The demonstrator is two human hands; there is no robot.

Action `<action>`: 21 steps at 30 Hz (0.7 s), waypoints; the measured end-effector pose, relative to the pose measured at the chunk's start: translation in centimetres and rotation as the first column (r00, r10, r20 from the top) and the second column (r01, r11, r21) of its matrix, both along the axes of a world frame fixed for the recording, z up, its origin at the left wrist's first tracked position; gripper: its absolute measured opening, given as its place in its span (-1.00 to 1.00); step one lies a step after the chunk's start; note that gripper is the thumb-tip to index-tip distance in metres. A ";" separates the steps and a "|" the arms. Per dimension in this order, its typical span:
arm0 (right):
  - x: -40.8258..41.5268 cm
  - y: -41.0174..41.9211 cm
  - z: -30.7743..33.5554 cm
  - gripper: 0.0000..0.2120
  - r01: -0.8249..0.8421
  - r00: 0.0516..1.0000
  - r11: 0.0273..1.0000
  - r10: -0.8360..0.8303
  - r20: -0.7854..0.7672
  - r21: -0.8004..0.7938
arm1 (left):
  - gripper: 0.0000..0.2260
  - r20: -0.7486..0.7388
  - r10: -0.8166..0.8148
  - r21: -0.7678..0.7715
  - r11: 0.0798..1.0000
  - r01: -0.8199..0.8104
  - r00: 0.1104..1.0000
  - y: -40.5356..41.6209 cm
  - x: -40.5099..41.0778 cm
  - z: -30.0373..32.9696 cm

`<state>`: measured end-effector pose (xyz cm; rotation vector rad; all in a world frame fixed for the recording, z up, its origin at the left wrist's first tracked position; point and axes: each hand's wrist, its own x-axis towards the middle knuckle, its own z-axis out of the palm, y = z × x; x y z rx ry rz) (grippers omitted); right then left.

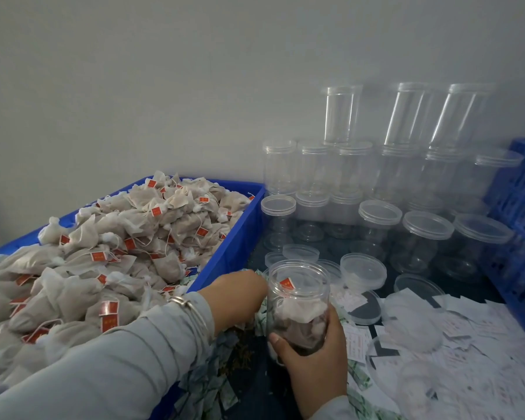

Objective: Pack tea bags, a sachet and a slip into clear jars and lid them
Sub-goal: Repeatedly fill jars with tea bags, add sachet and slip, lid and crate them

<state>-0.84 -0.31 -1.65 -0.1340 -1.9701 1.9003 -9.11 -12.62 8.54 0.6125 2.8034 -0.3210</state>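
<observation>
Here right hand [311, 356] wraps open jar [297, 301], steadying it for filling; tea bags [297, 316] already inside. Left hand [240, 289] reaches behind jar toward sachets [212, 386]; grip hidden, cannot tell.

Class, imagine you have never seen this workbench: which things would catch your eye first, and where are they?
First, the heap of tea bags with red tags, filling the blue crate on the left. Next, the stacked empty jars against the wall at the right rear. Then, front centre, the right hand gripping an open jar already holding tea bags, while the left hand reaches behind it.
</observation>
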 end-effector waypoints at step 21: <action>0.2 -0.3 0.5 0.04 -0.078 0.997 0.997 0.078 0.008 0.011 | -0.20 0.374 -0.039 0.823 0.475 -0.312 0.926 -0.9 2.5 2.4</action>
